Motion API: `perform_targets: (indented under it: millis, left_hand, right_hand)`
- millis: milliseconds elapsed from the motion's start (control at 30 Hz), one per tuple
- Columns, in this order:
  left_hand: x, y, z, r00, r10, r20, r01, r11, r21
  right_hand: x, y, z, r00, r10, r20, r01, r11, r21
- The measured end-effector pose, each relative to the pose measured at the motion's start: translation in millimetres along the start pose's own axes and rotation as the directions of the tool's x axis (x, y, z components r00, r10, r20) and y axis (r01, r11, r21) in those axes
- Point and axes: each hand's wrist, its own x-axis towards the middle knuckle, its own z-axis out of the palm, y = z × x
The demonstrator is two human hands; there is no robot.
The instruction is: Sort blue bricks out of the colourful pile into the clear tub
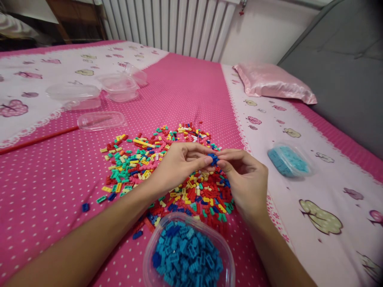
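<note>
A small dark blue brick (213, 159) is pinched between the fingertips of both hands, just above a spread pile of loose bricks (167, 171) in red, yellow, green, blue and pink on the bed. My left hand (178, 163) comes in from the left and my right hand (245, 179) from the right, both closed on the brick. Right below them, at the near edge, stands a clear plastic tub (149, 255) filled with blue bricks (187, 255).
A second clear tub of light blue bricks (289, 161) sits to the right on the white strip of bedspread. Empty clear tubs (73, 95) and lids (101, 120) lie at the back left. A pink pillow (272, 81), a grey headboard (344, 67) and a radiator (170, 24) lie beyond.
</note>
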Motion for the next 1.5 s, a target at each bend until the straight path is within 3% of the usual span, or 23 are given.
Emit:
perform_targets:
  millis: [133,300,433,600,867,967,1167,1367,1500]
  left_hand:
    - [-0.6,-0.3,1.2,0.999,0.046,-0.012,-0.046,0.999,-0.019]
    - [-1.4,0.0,3.8,0.998,0.065,-0.011,-0.065,0.997,-0.045]
    - [-1.8,0.7,3.3,0.994,0.107,-0.006,-0.107,0.994,0.024]
    - [-3.1,2.0,4.1,0.988,0.156,0.003,-0.156,0.986,0.056]
    - [-2.8,2.8,4.1,0.976,0.219,0.015,-0.219,0.972,0.088]
    - [-2.4,1.7,2.6,0.977,0.213,0.019,-0.214,0.972,0.094]
    - [-1.1,1.1,3.3,0.988,0.154,-0.021,-0.153,0.987,0.057]
    - [1.0,3.1,-1.8,0.982,0.181,0.052,-0.187,0.972,0.143]
    - [2.4,-0.1,-5.3,0.975,0.208,0.07,-0.22,0.942,0.252]
  right_hand:
    - [0.2,2.3,2.1,1.0,0.001,-0.012,0.0,0.998,0.063]
    - [-1.6,-1.8,3.8,0.996,-0.04,-0.074,0.04,0.999,-0.012]
    - [-3.3,-3.8,2.6,0.988,-0.118,-0.1,0.111,0.991,-0.07]
    - [-2.8,-1.3,-3.5,0.968,-0.246,-0.041,0.241,0.965,-0.102]
    - [-2.3,-4.4,-5.9,0.973,-0.229,0.026,0.231,0.962,-0.147]
    - [-2.5,-6.5,-3.5,0.986,-0.162,0.023,0.164,0.978,-0.126]
    - [-2.5,-3.6,1.6,0.992,0.103,0.067,-0.111,0.985,0.129]
    - [-3.1,1.3,0.2,0.95,0.296,0.098,-0.311,0.911,0.272]
    - [0.5,1.0,-1.7,0.873,0.447,0.195,-0.487,0.787,0.378]
